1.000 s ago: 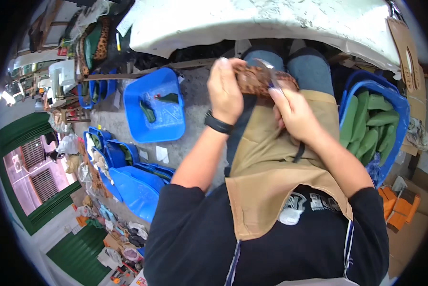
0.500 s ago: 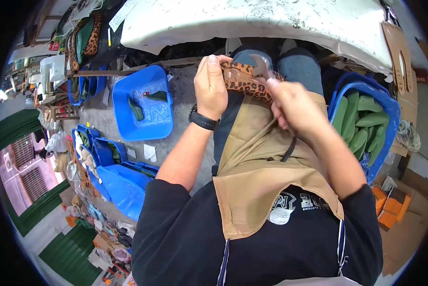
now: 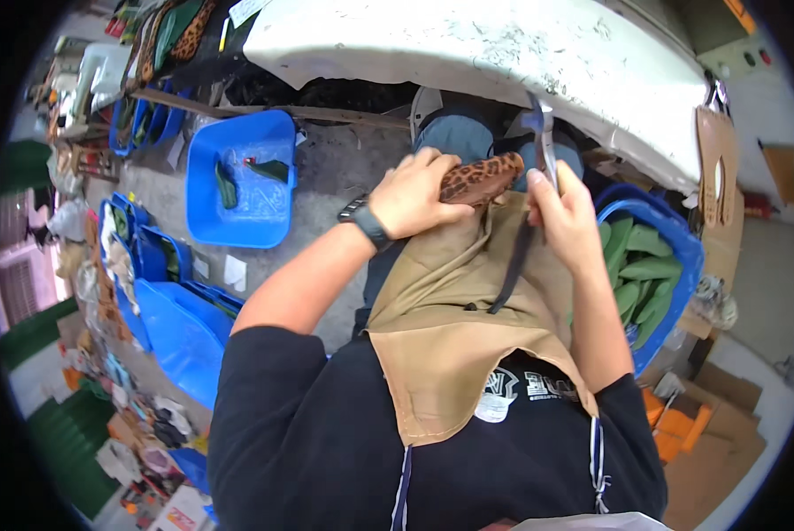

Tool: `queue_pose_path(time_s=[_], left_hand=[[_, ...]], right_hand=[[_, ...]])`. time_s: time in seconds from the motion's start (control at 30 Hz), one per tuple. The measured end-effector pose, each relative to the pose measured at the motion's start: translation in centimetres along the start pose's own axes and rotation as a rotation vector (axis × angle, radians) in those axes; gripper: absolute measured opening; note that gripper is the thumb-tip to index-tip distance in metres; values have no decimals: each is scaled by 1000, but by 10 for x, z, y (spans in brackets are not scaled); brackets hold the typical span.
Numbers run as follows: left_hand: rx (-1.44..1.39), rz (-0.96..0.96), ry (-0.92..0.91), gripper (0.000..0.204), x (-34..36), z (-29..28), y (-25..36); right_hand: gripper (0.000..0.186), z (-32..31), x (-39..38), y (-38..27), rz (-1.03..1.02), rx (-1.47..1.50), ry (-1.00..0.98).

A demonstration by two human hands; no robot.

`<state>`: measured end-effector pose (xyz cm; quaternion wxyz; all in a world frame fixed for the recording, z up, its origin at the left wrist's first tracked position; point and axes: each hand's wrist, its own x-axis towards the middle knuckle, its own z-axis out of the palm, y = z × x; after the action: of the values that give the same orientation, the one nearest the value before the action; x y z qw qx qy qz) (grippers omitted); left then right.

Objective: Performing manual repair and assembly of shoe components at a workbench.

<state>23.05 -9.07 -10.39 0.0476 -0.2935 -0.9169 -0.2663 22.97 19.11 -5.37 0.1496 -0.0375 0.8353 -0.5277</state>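
In my left hand [image 3: 417, 194] is a leopard-print shoe [image 3: 483, 177], brown and black, held over my lap with its rounded end pointing right. The fingers wrap round its left part and hide it. My right hand [image 3: 562, 211] is closed round the shank of a metal hammer-like tool [image 3: 545, 142]. Its head points up and away from me, just right of the shoe and apart from it. The exact kind of tool is hard to make out. A tan apron [image 3: 432, 292] covers my lap under both hands.
A white-covered worktop [image 3: 467, 44] lies ahead, beyond my knees. To the right stands a blue bin [image 3: 693, 265] filled with green shoe-shaped pieces [image 3: 640, 265]. On the left floor, another blue bin [image 3: 282, 221] holds a few green pieces, with more blue bins [image 3: 180, 327] nearer me.
My left hand has shifted its grip, and the shoe is turned with its rounded end to the right. My right hand has drawn the tool away from the shoe, to the right, with its head raised.
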Motion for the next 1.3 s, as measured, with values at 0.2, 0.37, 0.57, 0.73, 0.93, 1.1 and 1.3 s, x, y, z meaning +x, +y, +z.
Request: queue_pose_path(time_s=[0.2, 0.37, 0.57, 0.73, 0.93, 1.1, 1.3], left_hand=[[-890, -404, 158, 65, 55, 4, 26], [-952, -467, 313, 65, 114, 60, 27], [-1096, -398, 384, 65, 116, 87, 18], [-1096, -400, 381, 64, 120, 85, 18], [-1019, -418, 372, 60, 120, 83, 14], [-1097, -411, 372, 59, 120, 91, 17], [-1050, -405, 375, 63, 122, 90, 16]], right_hand=[[31, -15, -15, -17, -85, 98, 355], [52, -36, -3, -29, -243, 33, 406], [55, -35, 15, -46, -159, -73, 325], [52, -41, 51, -57, -154, -299, 266], [51, -54, 53, -118, -224, -362, 235], [51, -55, 71, -99, -112, -613, 96], [52, -46, 65, -60, -427, -881, 176]])
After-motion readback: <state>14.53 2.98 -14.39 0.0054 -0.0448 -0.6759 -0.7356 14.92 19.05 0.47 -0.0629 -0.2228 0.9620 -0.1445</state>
